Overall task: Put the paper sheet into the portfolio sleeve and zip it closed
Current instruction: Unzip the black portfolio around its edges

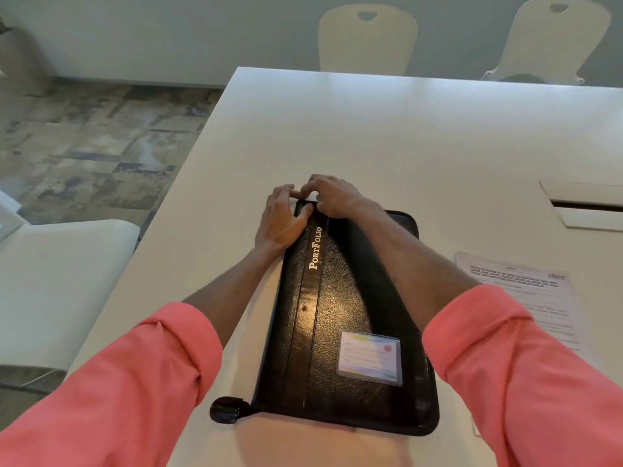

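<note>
A black zipped portfolio (340, 318) lies lengthwise on the white table (404, 136), its cover lettered "PortFolio" and carrying a clear card pocket. Both hands meet at its far left corner. My left hand (283, 217) rests on the corner's edge with the thumb on the cover. My right hand (332, 197) has its fingers pinched together at the same corner, apparently on the zipper pull, which the fingers hide. A printed paper sheet (539, 298) lies flat on the table to the right of the portfolio, partly under my right sleeve.
A black tab (226, 410) sticks out from the portfolio's near left corner. A cable hatch (586, 205) is set into the table at the right. White chairs stand beyond the far edge (367, 42) and at the left (60, 284). The table's left edge runs close to the portfolio.
</note>
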Motion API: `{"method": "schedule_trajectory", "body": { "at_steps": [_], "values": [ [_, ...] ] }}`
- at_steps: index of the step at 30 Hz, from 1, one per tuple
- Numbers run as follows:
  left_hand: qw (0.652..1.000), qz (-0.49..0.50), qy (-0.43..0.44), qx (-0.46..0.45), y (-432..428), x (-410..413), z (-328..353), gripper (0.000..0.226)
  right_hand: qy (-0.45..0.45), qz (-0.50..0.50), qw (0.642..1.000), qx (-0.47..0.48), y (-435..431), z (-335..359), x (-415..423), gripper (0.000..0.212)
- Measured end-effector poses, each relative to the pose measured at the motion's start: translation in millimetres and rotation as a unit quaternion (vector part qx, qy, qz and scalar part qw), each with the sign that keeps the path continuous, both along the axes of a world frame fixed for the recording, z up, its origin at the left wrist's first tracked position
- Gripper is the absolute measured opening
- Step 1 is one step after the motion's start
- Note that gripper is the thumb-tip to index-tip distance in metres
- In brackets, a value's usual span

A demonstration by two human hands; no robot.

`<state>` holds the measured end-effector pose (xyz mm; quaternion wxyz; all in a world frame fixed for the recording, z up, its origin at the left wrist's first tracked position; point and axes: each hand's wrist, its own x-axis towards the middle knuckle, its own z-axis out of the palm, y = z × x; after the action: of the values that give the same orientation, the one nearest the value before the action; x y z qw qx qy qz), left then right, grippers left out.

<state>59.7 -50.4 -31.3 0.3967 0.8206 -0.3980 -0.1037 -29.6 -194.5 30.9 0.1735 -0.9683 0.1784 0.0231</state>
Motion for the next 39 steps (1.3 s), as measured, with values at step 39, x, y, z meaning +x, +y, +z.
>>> {"method": "schedule_trajectory", "body": {
  "at_steps": [39],
  "values": [
    [0.999, 0.018, -0.043, 0.003, -2.3, 0.0, -7.7, 0.021, -0.016, 0.082, 0.979, -0.187, -48.9, -5.1, -76.1, 0.012]
  ]
}}
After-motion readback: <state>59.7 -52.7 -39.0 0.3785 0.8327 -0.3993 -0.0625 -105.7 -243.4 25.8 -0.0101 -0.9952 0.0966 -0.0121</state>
